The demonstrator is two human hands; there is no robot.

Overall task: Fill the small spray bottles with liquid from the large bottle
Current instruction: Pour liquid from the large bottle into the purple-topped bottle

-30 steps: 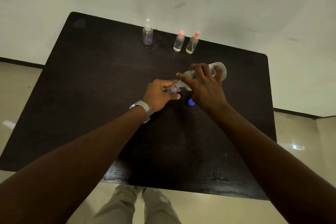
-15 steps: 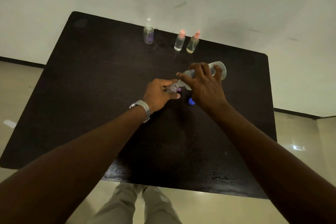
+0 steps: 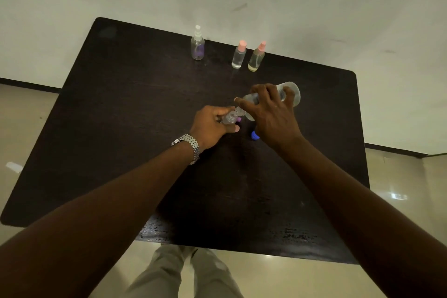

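Curled tight round small spray bottle point(image 3: 229, 117) in left hand point(image 3: 212, 126), over table point(image 3: 145, 104) centre. Wrapped round tilted large bottle point(image 3: 291, 93) in right hand point(image 3: 273, 116), index finger straight along neck. Mouths apparently touching, blurry. Blue cap point(image 3: 255, 136) just beside right hand; three capped bottles point(image 3: 238, 55) at far edge.

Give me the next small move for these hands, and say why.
Probably a slow, steady pour: the right hand holds the large bottle tilted, its mouth at the open neck of the small bottle gripped by the left hand. The fill level cannot be seen.
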